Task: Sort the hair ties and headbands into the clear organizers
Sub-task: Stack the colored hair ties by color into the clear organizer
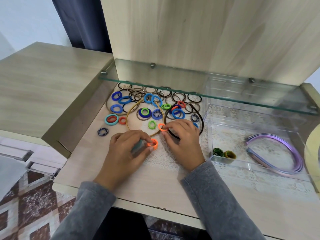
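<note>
Two hands work at the near edge of a heap of hair ties (157,114) on the desk (155,184); the left hand (126,151) curls round a small stack of orange ties (153,144), with something teal blurred under its fingers; the right hand (181,141) pinches a single orange tie (162,127) just beside a gold headband (127,118); to the right, the clear organizer (230,129) holds purple headbands (299,163) and, in a small front compartment, green rolled ties (218,152).

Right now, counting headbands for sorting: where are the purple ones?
Head view, right side: the purple headbands lie inside the clear organizer, right of two rolled green ties.
</note>
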